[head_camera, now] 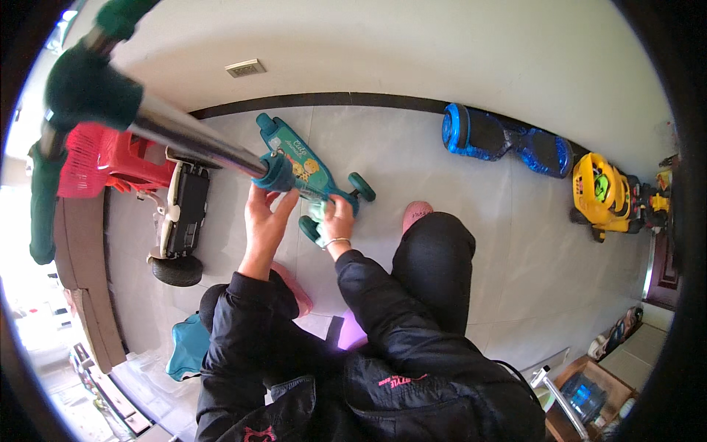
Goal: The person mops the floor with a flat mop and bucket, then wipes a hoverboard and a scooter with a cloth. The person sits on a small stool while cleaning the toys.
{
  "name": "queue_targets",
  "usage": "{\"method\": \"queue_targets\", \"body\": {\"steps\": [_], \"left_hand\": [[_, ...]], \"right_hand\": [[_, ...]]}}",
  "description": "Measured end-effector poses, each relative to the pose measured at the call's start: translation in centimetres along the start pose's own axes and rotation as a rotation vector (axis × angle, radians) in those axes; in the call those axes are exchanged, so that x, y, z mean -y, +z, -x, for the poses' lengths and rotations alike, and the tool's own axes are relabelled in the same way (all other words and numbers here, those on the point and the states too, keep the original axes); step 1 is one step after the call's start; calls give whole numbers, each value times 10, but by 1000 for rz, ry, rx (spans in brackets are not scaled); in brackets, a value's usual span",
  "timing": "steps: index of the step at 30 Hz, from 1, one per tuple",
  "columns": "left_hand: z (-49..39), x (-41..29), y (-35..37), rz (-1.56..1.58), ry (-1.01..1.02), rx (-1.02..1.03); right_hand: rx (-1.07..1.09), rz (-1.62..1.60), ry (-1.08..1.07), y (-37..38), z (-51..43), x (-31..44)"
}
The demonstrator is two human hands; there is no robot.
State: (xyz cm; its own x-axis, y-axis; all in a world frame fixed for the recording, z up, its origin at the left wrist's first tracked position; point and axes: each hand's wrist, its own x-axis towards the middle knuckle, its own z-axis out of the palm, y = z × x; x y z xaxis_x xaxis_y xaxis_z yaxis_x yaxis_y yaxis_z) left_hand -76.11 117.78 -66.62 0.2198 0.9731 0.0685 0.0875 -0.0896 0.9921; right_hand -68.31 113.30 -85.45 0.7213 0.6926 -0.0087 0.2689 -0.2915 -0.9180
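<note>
A child's kick scooter [298, 157] stands in front of me, its teal deck printed with cartoon animals. Its silver steering column [193, 138] rises to the upper left, to green handlebar grips [44, 204]. My left hand [265, 221] touches the underside of the teal clamp collar [274, 172] on the column, fingers partly curled. A pale green cloth [317, 212] is in my right hand [337, 221], pressed against the lower column just above the front wheels [362, 187]. My fingertips partly hide the cloth.
A white and black wheeled device [185, 212] and a red plastic stool [132, 157] are at left. A blue hoverboard [505, 138] lies along the wall, beside a yellow toy vehicle [602, 193]. My pink shoes [415, 214] flank the scooter. At lower right, a cardboard box [571, 375] holds a water bottle.
</note>
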Motion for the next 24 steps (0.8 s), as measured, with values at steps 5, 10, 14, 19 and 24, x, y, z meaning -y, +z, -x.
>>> {"method": "queue_targets", "body": {"steps": [5,10,14,19,24], "left_hand": [[-3,12,12,-258,-113,219],[0,14,21,-544,-141,305],[5,13,26,-548,-202,251],[4,11,29,-519,-203,184],[-2,14,32,-422,-167,119]], "right_hand": [[-217,64,599,-17,-16,-75],[-54,-104,76,5,-43,-89],[146,131,-98,9,-30,-97],[74,215,-176,-7,2,-96],[405,371,88,-27,26,-83]]}}
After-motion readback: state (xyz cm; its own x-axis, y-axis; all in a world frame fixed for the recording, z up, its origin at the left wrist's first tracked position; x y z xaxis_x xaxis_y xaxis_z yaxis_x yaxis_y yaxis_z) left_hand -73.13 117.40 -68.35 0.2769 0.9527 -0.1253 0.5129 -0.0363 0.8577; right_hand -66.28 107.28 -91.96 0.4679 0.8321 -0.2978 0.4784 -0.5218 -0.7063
